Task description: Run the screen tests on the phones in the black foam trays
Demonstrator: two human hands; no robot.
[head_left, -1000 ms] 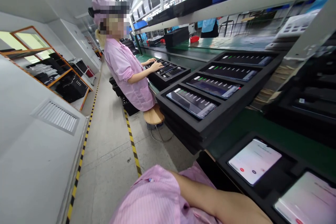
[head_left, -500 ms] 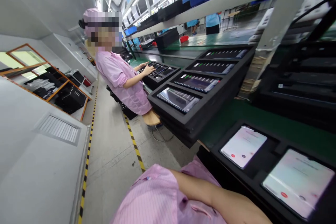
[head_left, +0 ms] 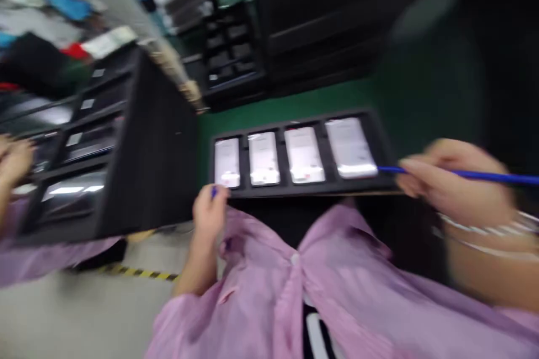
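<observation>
Head view: newly visible, your right hand (head_left: 458, 193) (frame right) pinches blue stick (head_left: 522, 178); left hand (head_left: 209, 215) (centre-left) curls closed round blue object (head_left: 214, 191).

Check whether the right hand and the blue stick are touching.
Touching. The head view, though blurred, shows the right hand pinching the blue stick, which emerges beyond the fingertips and lies across the hand behind them.

Pale grey floor (head_left: 50, 320) lies near left; yellow-and-black striped tape (head_left: 145, 273) runs along it. Dark green flat bench top (head_left: 425, 81) extends centre to right. Pale slanting post (head_left: 135, 8), tan wrapping (head_left: 191, 91) at its lower end, stands far left. Area beyond is blurred.
</observation>
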